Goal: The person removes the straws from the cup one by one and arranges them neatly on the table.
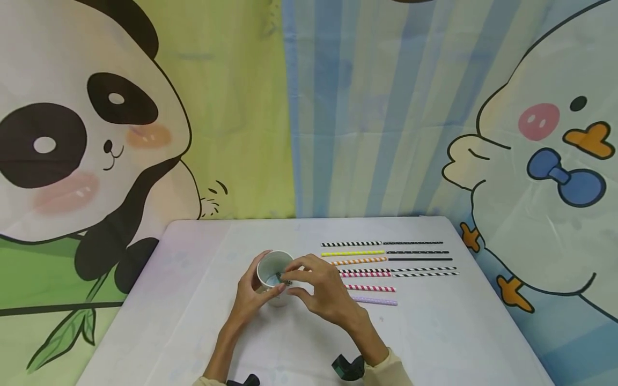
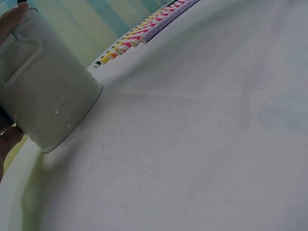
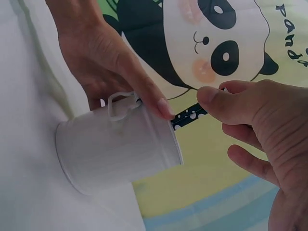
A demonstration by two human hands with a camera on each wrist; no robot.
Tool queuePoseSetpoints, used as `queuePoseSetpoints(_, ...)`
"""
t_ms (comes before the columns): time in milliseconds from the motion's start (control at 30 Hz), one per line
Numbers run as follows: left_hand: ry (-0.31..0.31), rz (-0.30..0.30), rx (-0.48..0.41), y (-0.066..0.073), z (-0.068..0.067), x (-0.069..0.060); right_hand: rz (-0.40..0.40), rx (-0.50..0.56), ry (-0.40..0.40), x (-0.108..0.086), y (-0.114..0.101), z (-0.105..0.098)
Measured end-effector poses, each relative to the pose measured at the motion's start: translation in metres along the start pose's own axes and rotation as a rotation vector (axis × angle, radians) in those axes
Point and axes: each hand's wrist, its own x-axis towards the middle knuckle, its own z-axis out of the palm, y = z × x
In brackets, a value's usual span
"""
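Note:
My left hand [image 1: 252, 296] grips a white metal mug [image 1: 277, 261] round its side, with the thumb near the rim. In the right wrist view the mug [image 3: 115, 144] appears with a small wire-like handle [image 3: 115, 108] on its wall. My right hand [image 1: 321, 287] pinches a black paper straw with white dots [image 3: 190, 115] between thumb and fingers. The straw's lower part passes over the rim into the mug, out of sight in that view. Its upper end is hidden by the fingers.
Two columns of patterned straws lie on the white table right of the mug. Among them are a yellow straw [image 1: 352, 253], a purple dotted straw [image 1: 374, 301] and a plain black straw [image 1: 420, 259]. Cartoon-printed curtains [image 1: 241, 107] hang behind the table.

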Motion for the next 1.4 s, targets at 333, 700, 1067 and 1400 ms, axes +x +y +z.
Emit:
queuePoseSetpoints(333, -0.009, 0.009, -0.008, -0.002, 0.001, -0.001, 0.018, -0.046, -0.047, 0.007, -0.004, 0.003)
queuePoseSetpoints(700, -0.010, 0.021, -0.017, -0.001, 0.001, 0.000, 0.034, -0.033, -0.052, 0.008, -0.004, 0.004)
queuePoseSetpoints(1067, -0.010, 0.100, -0.017, -0.006, -0.002, 0.002, 0.014, 0.211, 0.004, 0.014, -0.009, 0.002)
queuePoseSetpoints(1400, -0.021, 0.101, -0.044, -0.007, -0.003, 0.001, 0.009, 0.480, 0.061, 0.023, -0.013, 0.003)
